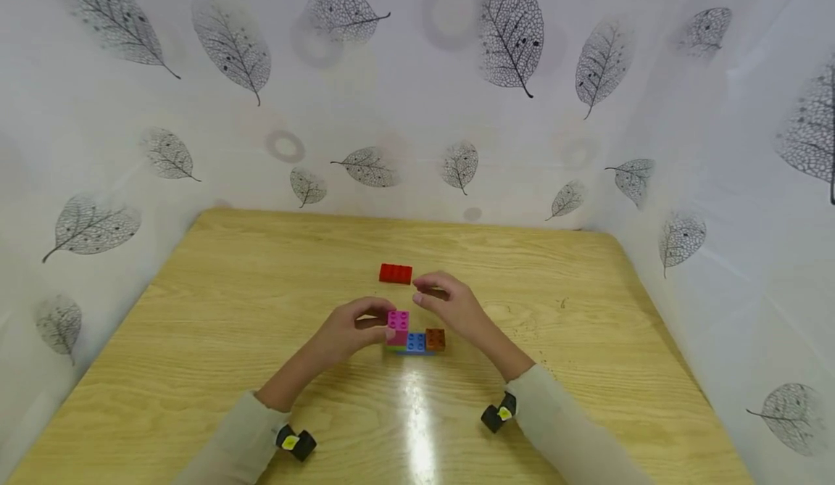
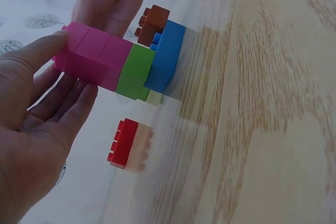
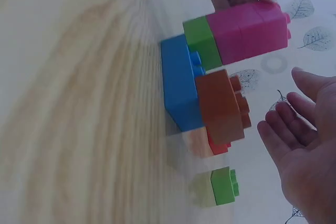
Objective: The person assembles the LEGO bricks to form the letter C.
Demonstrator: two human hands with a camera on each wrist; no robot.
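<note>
A stack of pink building bricks (image 2: pixel 92 56) stands on a green brick (image 2: pixel 134 72), which sits on one end of a long blue brick (image 2: pixel 167 56). An orange-brown brick (image 3: pixel 221 106) is fixed on the blue brick's other end. My left hand (image 1: pixel 352 330) pinches the upper pink bricks, thumb on the near side and fingers behind. My right hand (image 1: pixel 454 305) hovers behind and to the right of the build, fingers loosely bent and holding nothing. Just left of its fingertips lies a red brick (image 1: pixel 395 274).
A loose green brick (image 3: pixel 224 185) stands on the wooden table (image 1: pixel 261 267), hidden by my right hand in the head view. Leaf-patterned white sheeting (image 1: pixel 404 115) rises along the table's back and sides. Light glares on the tabletop in front of the build.
</note>
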